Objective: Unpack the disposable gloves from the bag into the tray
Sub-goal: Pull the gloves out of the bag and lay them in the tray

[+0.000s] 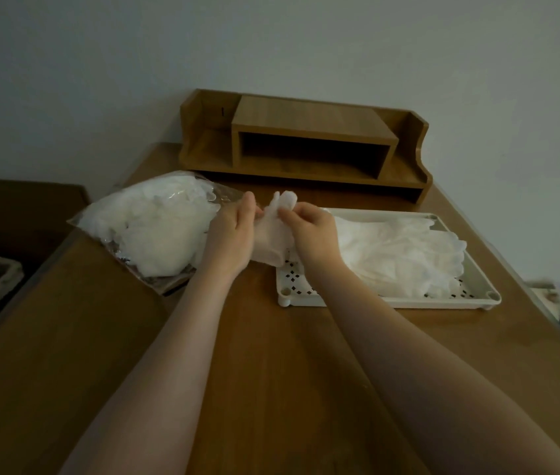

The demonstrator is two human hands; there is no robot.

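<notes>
Wooden table (264, 354), dim light. Clear bag (150, 224) lies at left, still bulging w/ white gloves. White perforated tray (477, 286) at right, pile of gloves (405, 252) already laid flat in it. Between bag & tray, both hands raised just above the table w/ one glove (276, 231): left hand (234, 231) fingers curled, pinching its left edge; right hand (309, 231) fingertips clamped on its top near the glove's fingers. Glove cuff hangs down over tray's near-left corner. Wooden desk shelf (309, 145) at far end, against wall
</notes>
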